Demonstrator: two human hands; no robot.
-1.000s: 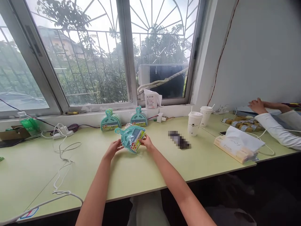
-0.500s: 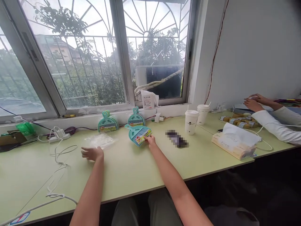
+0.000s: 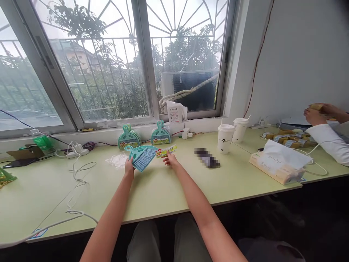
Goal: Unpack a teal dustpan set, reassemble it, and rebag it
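Note:
My left hand [image 3: 129, 168] grips a small teal brush and dustpan set [image 3: 141, 156] by its lower left edge, just above the pale green table [image 3: 152, 196]. My right hand [image 3: 170, 159] pinches a colourful paper label card [image 3: 166, 151] to the right of the brush. A crumpled clear plastic wrapper [image 3: 117, 160] lies on the table to the left of my left hand. Two more packaged teal dustpan sets [image 3: 128, 137] [image 3: 160, 135] stand against the window sill behind.
White cables [image 3: 77, 174] and a power strip [image 3: 77, 151] lie at the left. Two white paper cups [image 3: 225, 138], a dark blurred object [image 3: 207, 160] and a tissue pack [image 3: 275, 163] sit at the right. Another person's hand and white sleeve [image 3: 325, 140] are at the far right.
The plastic wrapper came off and now lies at the left. My left hand went out left, then came back to the brush set. My right hand pulled the label card off.

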